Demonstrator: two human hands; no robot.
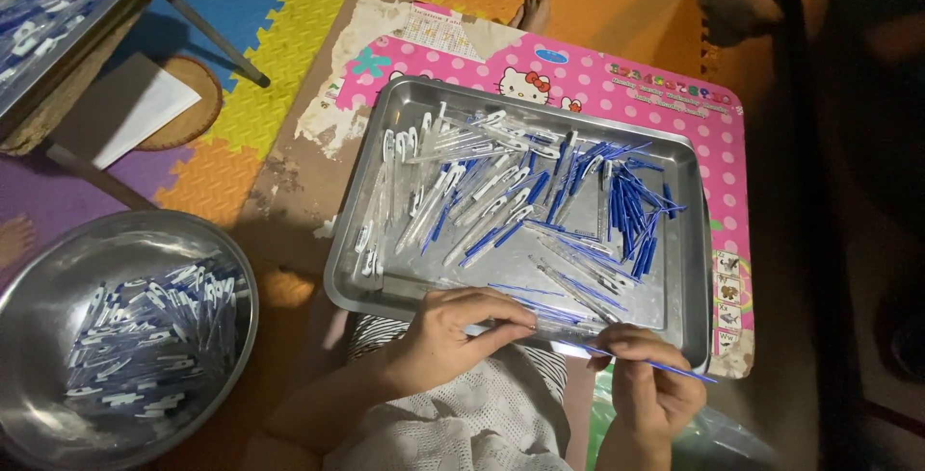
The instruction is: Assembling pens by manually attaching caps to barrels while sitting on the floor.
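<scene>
Blue thin pen refill (665, 367) is pinched in the right hand (647, 386), just over the near rim of the steel tray (689, 278). The left hand (453, 336) grips a clear pen barrel (554, 325) beside it. A steel bowl (39, 288) stands at left.

Home floor, foam puzzle mats (279, 38), bare feet (533, 9)

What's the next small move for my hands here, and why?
Probably slide the thin blue refill pinched in your right hand into the clear pen barrel under your left hand. Its tip already points toward that barrel at the metal tray edge, and finished pens lie in the steel bowl.
</scene>
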